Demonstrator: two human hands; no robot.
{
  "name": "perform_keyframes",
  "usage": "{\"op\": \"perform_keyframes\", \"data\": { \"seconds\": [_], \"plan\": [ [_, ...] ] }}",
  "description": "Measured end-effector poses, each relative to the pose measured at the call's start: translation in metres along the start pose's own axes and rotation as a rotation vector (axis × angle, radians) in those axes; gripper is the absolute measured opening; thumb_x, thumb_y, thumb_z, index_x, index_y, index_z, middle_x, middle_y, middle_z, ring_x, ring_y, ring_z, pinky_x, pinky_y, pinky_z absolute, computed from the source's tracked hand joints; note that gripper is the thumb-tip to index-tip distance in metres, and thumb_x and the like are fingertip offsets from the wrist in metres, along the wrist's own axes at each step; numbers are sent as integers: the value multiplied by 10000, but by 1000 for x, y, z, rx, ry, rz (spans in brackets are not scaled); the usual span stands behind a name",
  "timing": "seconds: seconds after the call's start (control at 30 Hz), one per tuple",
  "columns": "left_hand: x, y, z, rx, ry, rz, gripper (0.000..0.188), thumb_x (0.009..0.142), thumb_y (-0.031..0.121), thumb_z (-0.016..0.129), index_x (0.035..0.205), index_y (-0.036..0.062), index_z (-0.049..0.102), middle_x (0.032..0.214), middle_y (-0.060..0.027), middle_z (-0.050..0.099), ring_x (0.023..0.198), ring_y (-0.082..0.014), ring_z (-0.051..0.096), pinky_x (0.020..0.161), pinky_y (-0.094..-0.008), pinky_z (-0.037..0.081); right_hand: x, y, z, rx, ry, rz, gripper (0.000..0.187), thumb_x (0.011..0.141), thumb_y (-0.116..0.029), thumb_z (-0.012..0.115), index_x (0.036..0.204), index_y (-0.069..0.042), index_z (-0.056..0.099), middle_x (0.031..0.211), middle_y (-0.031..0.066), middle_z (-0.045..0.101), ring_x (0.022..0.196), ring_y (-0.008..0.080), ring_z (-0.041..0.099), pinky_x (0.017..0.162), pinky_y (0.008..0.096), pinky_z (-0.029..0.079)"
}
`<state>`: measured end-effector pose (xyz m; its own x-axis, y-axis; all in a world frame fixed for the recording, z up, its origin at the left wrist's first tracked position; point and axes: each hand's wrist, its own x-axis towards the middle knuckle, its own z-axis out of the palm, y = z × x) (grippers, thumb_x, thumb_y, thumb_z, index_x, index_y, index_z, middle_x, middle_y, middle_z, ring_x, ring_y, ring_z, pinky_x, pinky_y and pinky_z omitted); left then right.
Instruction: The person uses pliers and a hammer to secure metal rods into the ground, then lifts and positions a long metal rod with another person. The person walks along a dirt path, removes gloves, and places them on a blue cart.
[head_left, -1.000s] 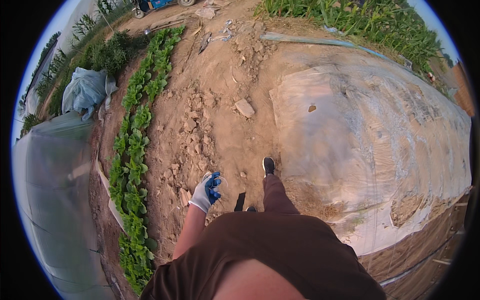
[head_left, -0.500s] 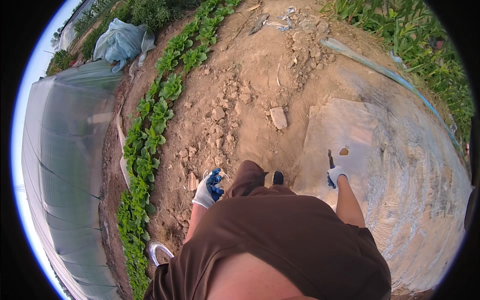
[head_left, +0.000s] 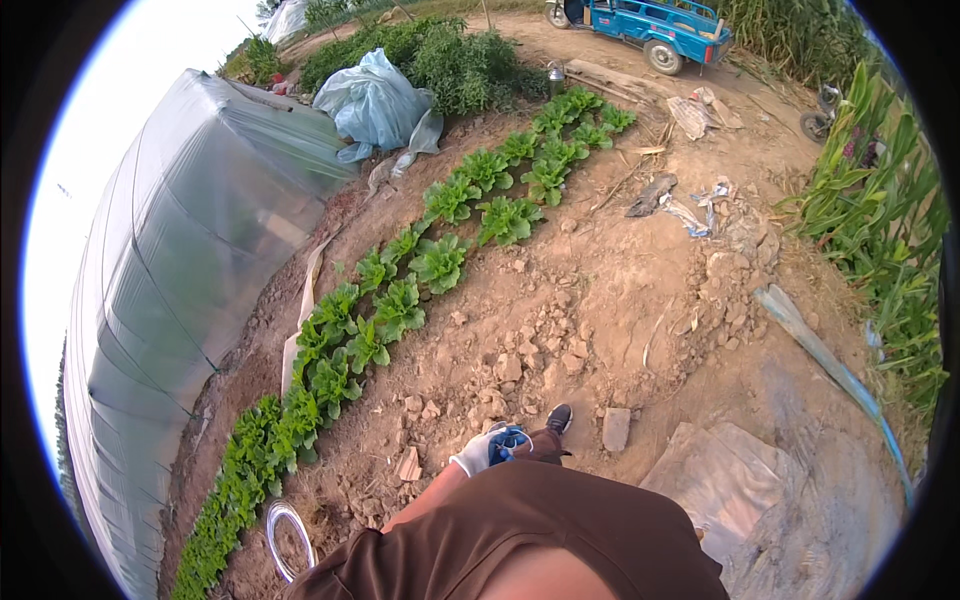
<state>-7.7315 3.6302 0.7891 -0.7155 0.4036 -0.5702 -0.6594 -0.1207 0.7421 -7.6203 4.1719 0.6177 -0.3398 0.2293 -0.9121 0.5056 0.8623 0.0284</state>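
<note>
To the right of the long plastic greenhouse, a row of lettuce runs lengthwise over bare dirt. Right of that row, near its lower end, the gloved left hand hangs beside the shoe, touching nothing. Whether its fingers are spread I cannot tell; the right hand is out of view.

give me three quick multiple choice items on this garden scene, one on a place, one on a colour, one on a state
1. Where does the row of leafy green plants run?
A. beside the plastic greenhouse tunnel
B. under the blue cart
C. on the plastic sheet

2. What colour is the glove on the left hand?
A. red and black
B. white and blue
C. all green

3. What is the left hand doing?
A. gripping a plant
B. resting on the ground
C. hanging free, holding nothing visible

Answers:
1 A, the row follows the tunnel's edge.
2 B, white back, blue palm.
3 C, it hangs beside the leg above the soil.
</note>
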Motion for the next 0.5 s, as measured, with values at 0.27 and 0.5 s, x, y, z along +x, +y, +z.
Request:
{"op": "perform_keyframes", "data": {
  "seconds": [0.27,0.5],
  "plan": [
    [147,268,-146,-506,288,7,330,1045,347,641,1288,123,659,986,-39,754,606,-136,580,590,-334,546,11,-138,-192,169,8,34,517,883,-383,671,1251,-25,727,1278,244,693,1225,394,666,984,464,550],
    [121,543,-305,-496,969,733,1127,846,818,628,1685,282,102,1715,-164,182,1447,-464,416,1058,-627,490,62,-142,-279,220,0,32,524,889,-387,659,1271,-34,716,1311,241,677,1258,400,642,1006,471,536]
  ]
}}
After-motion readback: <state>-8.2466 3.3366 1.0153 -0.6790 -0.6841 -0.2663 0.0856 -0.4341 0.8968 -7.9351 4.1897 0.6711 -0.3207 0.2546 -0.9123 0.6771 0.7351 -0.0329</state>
